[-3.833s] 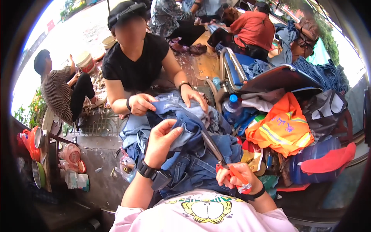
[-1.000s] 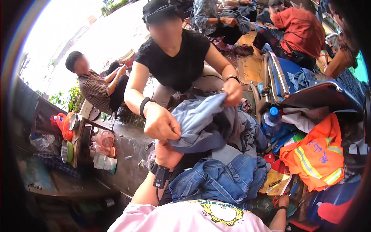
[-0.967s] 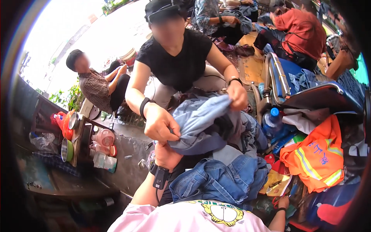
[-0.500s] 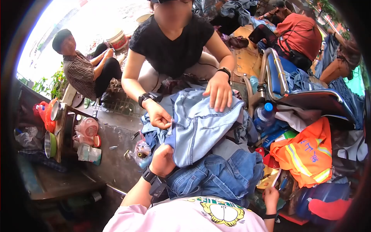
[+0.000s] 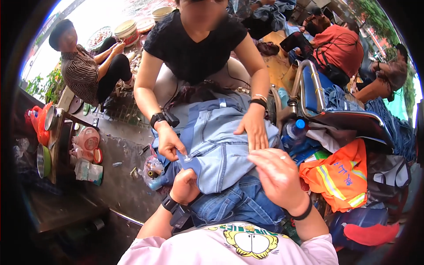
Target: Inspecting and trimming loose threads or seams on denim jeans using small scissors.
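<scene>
A light blue denim garment (image 5: 214,137) lies spread over darker jeans (image 5: 238,204) in front of me. My left hand (image 5: 184,186) is closed on the near-left edge of the light denim, at its darker blue band. My right hand (image 5: 278,174) is above the garment's right side, its fingers drawn together and pointing left. A thin dark tip seems to show at those fingertips; what they hold is too small to make out. Facing me, a co-worker pinches the band with one hand (image 5: 170,143) and presses the other hand (image 5: 256,132) flat on the denim.
To the right are a blue-capped bottle (image 5: 295,131), an orange reflective vest (image 5: 338,174) and a blue metal-framed chair (image 5: 349,115) with denim on it. Pink bottles (image 5: 88,140) and a green bowl (image 5: 43,160) stand at the left. Other people sit farther back.
My right hand has come up from the clutter at lower right to above the denim. The co-worker's flat hand has slid nearer me. My left hand still grips the edge.
</scene>
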The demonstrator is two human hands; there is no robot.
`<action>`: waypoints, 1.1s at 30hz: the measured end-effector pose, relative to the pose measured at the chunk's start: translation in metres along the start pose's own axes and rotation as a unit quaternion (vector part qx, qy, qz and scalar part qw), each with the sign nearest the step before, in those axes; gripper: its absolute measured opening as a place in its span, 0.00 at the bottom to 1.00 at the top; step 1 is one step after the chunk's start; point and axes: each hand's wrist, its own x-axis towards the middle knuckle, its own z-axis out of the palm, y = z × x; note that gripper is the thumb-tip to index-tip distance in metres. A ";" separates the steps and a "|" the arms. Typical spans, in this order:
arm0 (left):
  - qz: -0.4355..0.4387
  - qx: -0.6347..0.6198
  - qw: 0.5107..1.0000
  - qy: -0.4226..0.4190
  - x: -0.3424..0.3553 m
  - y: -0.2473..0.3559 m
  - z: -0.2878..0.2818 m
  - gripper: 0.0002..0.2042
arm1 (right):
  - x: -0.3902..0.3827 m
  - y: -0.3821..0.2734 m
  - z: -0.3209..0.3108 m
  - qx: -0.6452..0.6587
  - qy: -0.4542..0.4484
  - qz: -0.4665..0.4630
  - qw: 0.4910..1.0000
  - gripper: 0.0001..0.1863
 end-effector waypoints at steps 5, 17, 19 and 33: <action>-0.021 -0.017 0.999 -0.043 -0.011 -0.001 -0.011 0.20 | -0.010 0.025 0.040 0.014 -0.066 0.039 0.997 0.19; -0.047 0.061 0.991 0.106 -0.042 0.013 -0.021 0.35 | -0.024 0.014 0.029 0.036 -0.129 0.113 0.984 0.19; -0.039 0.079 0.992 0.092 -0.042 0.013 -0.023 0.36 | -0.028 0.017 0.028 0.036 -0.128 0.115 0.984 0.18; -0.062 0.093 0.988 0.107 -0.029 0.020 -0.011 0.38 | -0.006 -0.004 0.042 -0.056 -0.217 0.065 0.972 0.28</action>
